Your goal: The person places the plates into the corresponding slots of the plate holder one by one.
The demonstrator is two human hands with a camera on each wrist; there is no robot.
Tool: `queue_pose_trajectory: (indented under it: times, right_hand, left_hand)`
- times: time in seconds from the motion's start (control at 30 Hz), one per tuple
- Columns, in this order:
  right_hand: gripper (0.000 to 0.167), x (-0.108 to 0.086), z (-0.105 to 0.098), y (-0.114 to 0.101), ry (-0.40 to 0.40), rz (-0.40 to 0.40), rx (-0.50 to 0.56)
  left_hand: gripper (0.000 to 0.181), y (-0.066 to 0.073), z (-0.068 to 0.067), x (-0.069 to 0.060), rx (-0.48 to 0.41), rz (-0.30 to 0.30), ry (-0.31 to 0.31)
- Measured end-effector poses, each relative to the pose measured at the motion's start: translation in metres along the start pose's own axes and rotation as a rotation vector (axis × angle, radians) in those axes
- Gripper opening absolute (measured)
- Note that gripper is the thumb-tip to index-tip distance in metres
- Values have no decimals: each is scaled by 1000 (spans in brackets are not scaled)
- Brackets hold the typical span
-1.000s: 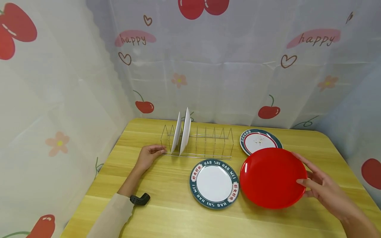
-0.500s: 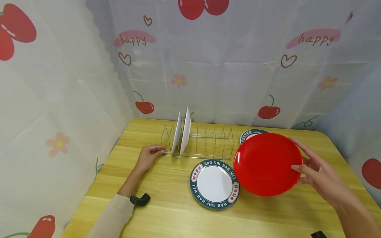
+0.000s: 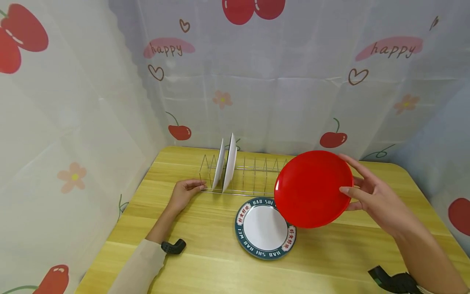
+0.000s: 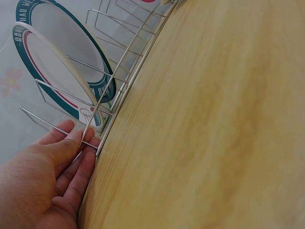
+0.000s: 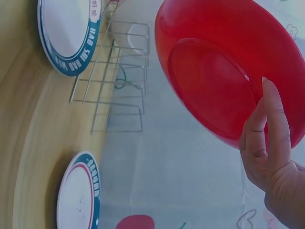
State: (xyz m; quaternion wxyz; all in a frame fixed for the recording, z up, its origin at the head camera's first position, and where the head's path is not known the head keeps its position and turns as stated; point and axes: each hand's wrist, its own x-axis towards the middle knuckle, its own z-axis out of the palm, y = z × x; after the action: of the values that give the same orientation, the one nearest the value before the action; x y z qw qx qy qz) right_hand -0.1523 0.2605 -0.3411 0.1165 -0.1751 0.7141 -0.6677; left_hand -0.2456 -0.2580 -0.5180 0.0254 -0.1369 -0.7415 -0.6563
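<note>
Head view: over a wood-grain worktop point(image 3: 205, 261), the right hand point(image 3: 378, 200) holds a red plate point(image 3: 313, 189) up and tilted by its right rim, thumb on the upper face. The plate hides part of a green-rimmed plate point(image 3: 262, 230) lying flat and the right end of a wire rack point(image 3: 244, 192). The left hand point(image 3: 187, 194) pinches the rack's near left corner, probably to steady it. Two upright plates point(image 3: 230, 163) stand between the wires, which seem to prop them on edge.

Left wrist view: thumb and fingers close round the rack's end wires, a narrow grip.

Right wrist view: fingers spread under the red plate, likely supporting its weight. A red-ringed plate point(image 5: 76, 198) lies on the worktop, apart from the rack.
</note>
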Motion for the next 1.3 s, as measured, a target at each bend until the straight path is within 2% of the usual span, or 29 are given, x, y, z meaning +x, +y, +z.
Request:
queue_pose_trajectory:
  times: [0.33,0.57,0.9,1.13,1.3]
  right_hand:
    - [73,27,19,-8,64,-13,-47]
    - [73,48,30,-10,58,-40,-21]
    - [72,78,49,-13,54,-28,-79]
    - [72,98,60,-10,37,-15,-83]
    - [72,115,68,-8,38,8,-63]
  left_hand:
    - [21,6,0,0,20,-24,-7]
    - [22,5,0,0,34,-15,-12]
    - [22,4,1,-1,41,-12,-10]
    - [21,-25,-3,6,52,9,24]
    - [19,-24,-3,6,45,18,25]
